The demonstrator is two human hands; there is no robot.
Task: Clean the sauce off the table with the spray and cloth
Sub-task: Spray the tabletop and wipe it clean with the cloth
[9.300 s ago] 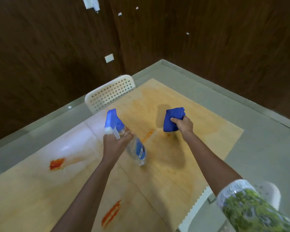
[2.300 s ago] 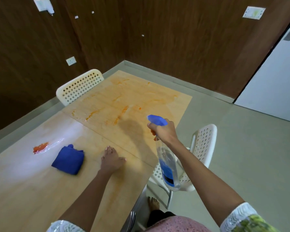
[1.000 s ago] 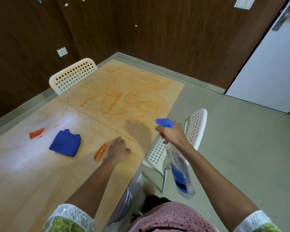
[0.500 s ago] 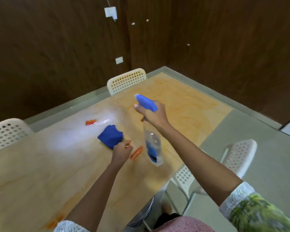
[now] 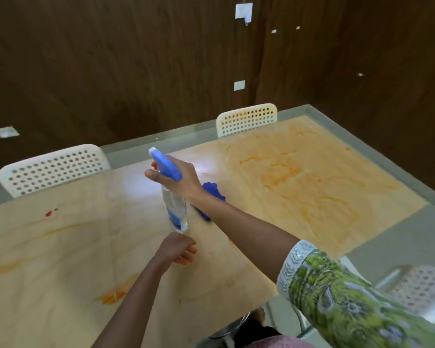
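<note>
My right hand (image 5: 180, 182) grips the neck of the spray bottle (image 5: 176, 213), a clear bottle with a blue head, held above the middle of the wooden table (image 5: 60, 247) with its nozzle pointing far left. The blue cloth (image 5: 212, 193) lies on the table just behind my right wrist, partly hidden by the forearm. My left hand (image 5: 180, 249) is low over the table below the bottle, fingers loosely curled, holding nothing. Sauce marks show as a red spot (image 5: 51, 212), an orange smear (image 5: 111, 296) and a thin orange film (image 5: 299, 177) on the right panel.
White perforated chairs stand at the far edge, one on the left (image 5: 53, 167) and one on the right (image 5: 246, 119). A third chair (image 5: 422, 285) is at my near right. Dark wood walls (image 5: 136, 59) surround the grey floor (image 5: 399, 234).
My left hand has drawn back from beside the cloth toward me. My right hand has carried the bottle left across the table, now in front of the cloth. The view swung left.
</note>
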